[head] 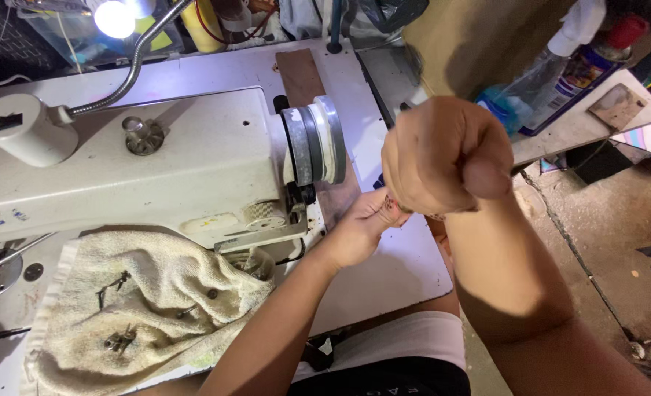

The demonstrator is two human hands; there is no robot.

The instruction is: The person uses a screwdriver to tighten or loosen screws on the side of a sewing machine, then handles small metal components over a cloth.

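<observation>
Beside the grey handwheel (317,143) at the end of the cream-coloured industrial sewing machine (157,169), both hands meet over the white table top (384,271). The right hand (443,158) is raised close to the camera and clenched into a fist, covering most of what lies below it. The left hand (358,231) sits lower, fingers curled around a small dark object (389,205) that peeks out between the two hands (too hidden to tell what it is); holding it up off the table probably keeps it near the eyes and the lamp light.

On the machine bed, a worn cream towel (142,308) lies spread with several small dark metal parts (120,337) on it, likely so they cannot roll off. The table's right edge (443,264) is just beside the hands, with bare floor beyond, so open room lies to the right. A bent gooseneck lamp (114,18) shines from behind the machine.
</observation>
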